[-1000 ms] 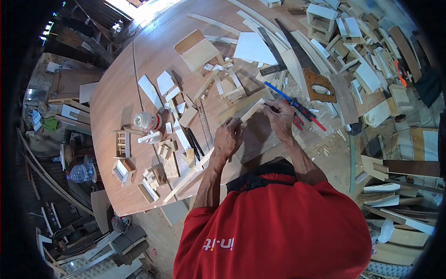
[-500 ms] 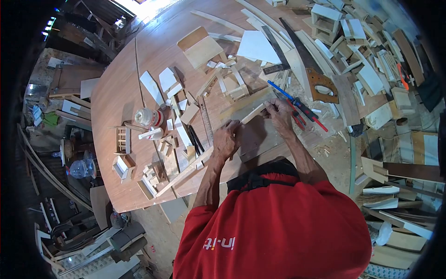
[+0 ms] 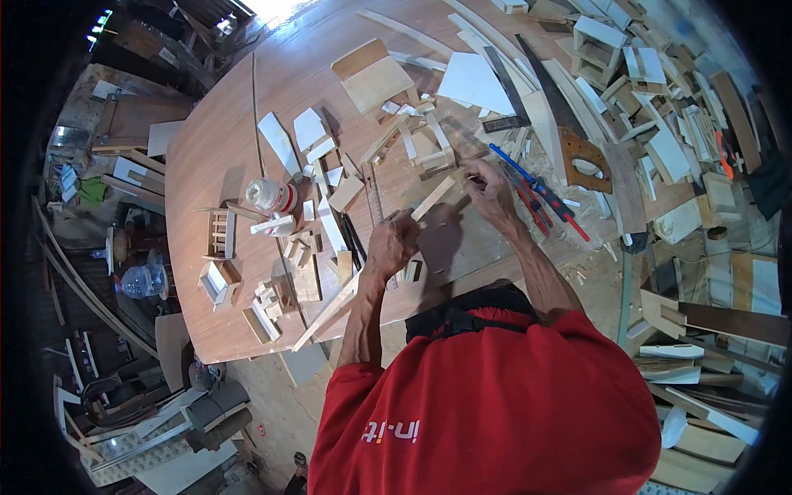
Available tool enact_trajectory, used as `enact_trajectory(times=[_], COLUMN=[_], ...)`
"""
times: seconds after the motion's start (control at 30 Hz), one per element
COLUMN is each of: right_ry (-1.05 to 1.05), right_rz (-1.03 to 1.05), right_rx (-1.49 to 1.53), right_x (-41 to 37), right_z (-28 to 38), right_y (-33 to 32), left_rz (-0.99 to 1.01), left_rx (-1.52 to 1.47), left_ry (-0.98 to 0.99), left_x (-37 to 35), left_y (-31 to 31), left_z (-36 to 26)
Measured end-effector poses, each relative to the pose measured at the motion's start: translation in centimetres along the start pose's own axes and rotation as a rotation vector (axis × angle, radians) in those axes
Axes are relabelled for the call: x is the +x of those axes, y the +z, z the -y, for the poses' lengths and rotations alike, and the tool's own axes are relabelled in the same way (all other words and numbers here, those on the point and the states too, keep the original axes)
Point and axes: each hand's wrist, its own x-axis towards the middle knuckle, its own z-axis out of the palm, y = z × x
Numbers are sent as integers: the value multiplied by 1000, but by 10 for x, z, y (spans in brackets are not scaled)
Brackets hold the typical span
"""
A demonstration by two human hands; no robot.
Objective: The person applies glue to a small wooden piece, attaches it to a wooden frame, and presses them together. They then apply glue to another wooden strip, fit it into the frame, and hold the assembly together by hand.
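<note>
My left hand (image 3: pixel 392 244) is closed around a long, thin wooden strip (image 3: pixel 435 199). The strip slants across the table, its lower end (image 3: pixel 326 315) passing beside my left forearm near the front edge. Just right of the strip's upper end is my right hand (image 3: pixel 488 194), fingers curled together and apart from the wood; whatever they pinch, if anything, is too small to make out. Several small wood pieces (image 3: pixel 410 272) lie below my left hand. To the right of my right hand are a blue-and-black tool (image 3: pixel 536 188) and red-handled pliers (image 3: pixel 535 210).
A handsaw (image 3: pixel 584 161) lies at the table's right side, beside a try square (image 3: pixel 505 124). A glass jar (image 3: pixel 271 195), a ruler (image 3: pixel 373 194) and many wood offcuts cover the middle. Small wooden models (image 3: pixel 219 282) stand at the left. Scrap wood is heaped at the far right.
My right hand has come away from the strip's upper end, which it was touching before. The strip now points more steeply away from me. The view has shifted slightly.
</note>
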Motion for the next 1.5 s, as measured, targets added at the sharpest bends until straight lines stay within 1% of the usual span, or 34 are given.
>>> enact_trajectory(times=[0.03, 0.07, 0.1, 0.13, 0.17, 0.2, 0.33, 0.4, 0.43, 0.5, 0.57, 0.6, 0.67, 0.7, 0.77, 0.83, 0.9, 0.97, 1.0, 1.07, 1.1, 1.17, 1.2, 1.27, 1.3, 1.37, 1.4, 1.43, 1.47, 1.5], right_ry=[-13, -26, -23, 51, 126, 127, 129, 115, 108, 97, 58, 57, 112, 112, 142, 132, 124, 147, 145, -6, -7, -170, -170, -283, -283, -126, -127, -101, -76, -78], right_rz=[87, 173, 174, 273, 372, 373, 381, 398, 374, 352, 277, 276, 130, 128, 97, 54, 8, -27, -28, -40, -40, -4, -4, 77, 76, 267, 269, 336, 404, 407], right_rx=[104, 207, 207, 327, 446, 446, 343, 305, 279, 253, 223, 223, 317, 317, 43, -9, -60, -183, -182, -212, -212, -137, -138, -214, -215, -134, -134, -143, -152, -152], right_x=[-4, -8, -11, -14, -17, -18, -17, -15, -15, -13, -11, -11, -11, -10, -7, -4, -1, 5, 7, 11, 14, 22, 25, 32, 36, 45, 50, 54, 58, 61], right_z=[5, 10, 16, 21, 23, 23, 13, 6, 6, 3, -1, -1, -2, -5, -12, -9, -8, -8, -7, -6, -10, -19, -14, 3, 5, 8, 6, 4, 2, -2], right_y=[-2, -4, -6, -8, -9, -9, -7, -6, -5, -3, 0, 2, 6, 4, 1, -1, -3, -2, -2, -1, 0, 3, 1, -6, -8, -9, -9, -10, -10, -10], left_rz=[0, 89, 178, 180, 248, 314, 298, 89, 88, 27, -1, -27, -25, -23, -57, -91, 13, 36, 59, 57, 55, 60, 69, 99, 128, 134, 142, 140, 166, 191], left_rx=[-1, 12, 25, 23, -137, -297, -329, -220, -219, 24, 68, 109, 149, 189, 198, 204, 233, 233, 231, 183, 133, 123, 112, 122, 134, 124, 114, 114, 108, 102], left_ry=[-5, -75, -143, -144, -252, -360, -325, -219, -220, -24, -21, -19, -17, -17, -10, 2, -63, -51, -44, -57, -72, -63, -53, -90, -128, -106, -87, -89, -124, -159], left_x=[-1, -1, -1, -1, -2, -2, -1, -1, -1, 3, 6, 8, 12, 14, 18, 21, 23, 23, 24, 25, 25, 27, 27, 29, 29, 25, 23, 22, 21, 20], left_y=[1, 2, 2, 4, 6, 6, 3, 5, 4, -1, 0, 1, 0, -1, 0, -2, -8, -13, -15, -16, -17, -20, -22, -23, -23, -15, -15, -14, -12, -11], left_z=[2, 4, 5, 8, 12, 11, 10, 9, 7, 3, 4, 3, 3, 3, 6, 8, 11, 12, 13, 15, 15, 14, 12, 8, 7, 18, 19, 19, 19, 17])
